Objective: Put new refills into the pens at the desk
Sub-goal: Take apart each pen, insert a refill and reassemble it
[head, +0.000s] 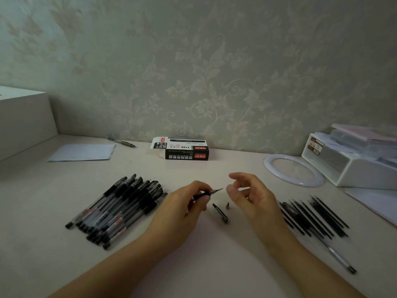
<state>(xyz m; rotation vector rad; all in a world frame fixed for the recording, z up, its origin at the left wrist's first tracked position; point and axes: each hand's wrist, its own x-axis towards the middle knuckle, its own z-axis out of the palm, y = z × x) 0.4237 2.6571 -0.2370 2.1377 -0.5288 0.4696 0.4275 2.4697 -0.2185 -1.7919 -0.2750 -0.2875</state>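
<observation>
- Two hands are seen above a pale desk (193,265), which is backed by floral wallpaper (214,61).
- A white storage box (352,166), stacked with papers, is set at the far right, with a white ring (271,168) lying just beside it.
- A sheet of paper (82,152) is laid at the far left, and a lone pen (122,142) is placed near the wall behind it.
- A black and white carton (182,148) is stood at the back centre, well apart from the hands.
- A pile of capped pens (116,209) is spread to the left of the left hand.
- A fan of dark refills (315,216) is spread to the right, with one clear pen (341,260) lying at its near end.
- The left hand (184,209) is curled round an opened pen barrel (207,192), whose tip is pointed toward the right hand.
- The right hand (251,196) is held loosely curled and apart from the barrel, with nothing gripped.
- A black cap (220,212) and a small cone tip (227,205) are left on the desk between the hands.
</observation>
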